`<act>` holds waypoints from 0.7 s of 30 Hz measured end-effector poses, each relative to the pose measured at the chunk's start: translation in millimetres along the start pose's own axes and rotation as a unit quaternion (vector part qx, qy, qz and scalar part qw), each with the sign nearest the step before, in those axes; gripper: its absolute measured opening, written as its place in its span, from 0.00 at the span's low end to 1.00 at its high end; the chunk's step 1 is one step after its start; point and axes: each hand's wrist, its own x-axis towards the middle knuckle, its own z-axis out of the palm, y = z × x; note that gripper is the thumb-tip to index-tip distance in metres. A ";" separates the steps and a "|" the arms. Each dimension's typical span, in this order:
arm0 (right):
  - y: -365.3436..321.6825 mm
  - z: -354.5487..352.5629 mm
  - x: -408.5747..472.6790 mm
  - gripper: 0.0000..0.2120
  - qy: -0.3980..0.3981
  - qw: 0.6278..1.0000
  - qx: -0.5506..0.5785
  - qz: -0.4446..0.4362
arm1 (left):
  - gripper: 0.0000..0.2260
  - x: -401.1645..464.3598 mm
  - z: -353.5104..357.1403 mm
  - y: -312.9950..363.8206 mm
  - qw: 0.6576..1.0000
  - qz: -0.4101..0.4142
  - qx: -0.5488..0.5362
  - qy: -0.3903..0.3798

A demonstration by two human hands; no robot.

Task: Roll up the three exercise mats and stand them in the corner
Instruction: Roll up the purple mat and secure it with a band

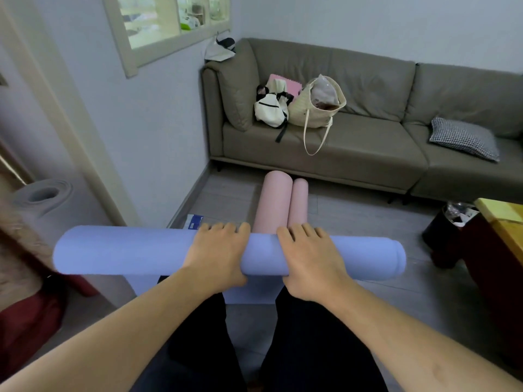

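Observation:
A lavender-blue mat is rolled into a thick tube that lies crosswise in front of me, with a short flat tail still under it near my legs. My left hand grips the roll left of its middle, fingers over the top and thumb underneath. My right hand grips it just right of the middle in the same way. Beyond the roll, two pink rolled mats lie side by side on the floor, pointing toward the sofa. A grey rolled mat stands upright at the far left by the door frame.
A grey corner sofa with a backpack, a tote bag and a checked cushion fills the back. A black bin and a wooden table stand at the right. A red object sits at the lower left.

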 end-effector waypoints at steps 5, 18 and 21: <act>7.8 -28.6 -14.7 0.29 -0.053 0.997 0.025 -0.052 | 0.27 -12.1 -11.5 3.4 0.993 -0.004 -0.074 -0.096; 0.9 9.2 -12.8 0.26 -0.198 0.974 0.109 -0.023 | 0.34 0.0 15.7 2.0 0.965 0.011 -0.113 -0.238; 11.2 5.5 5.2 0.29 -0.263 0.952 0.153 -0.005 | 0.36 -7.5 27.9 9.8 0.986 0.025 -0.061 -0.150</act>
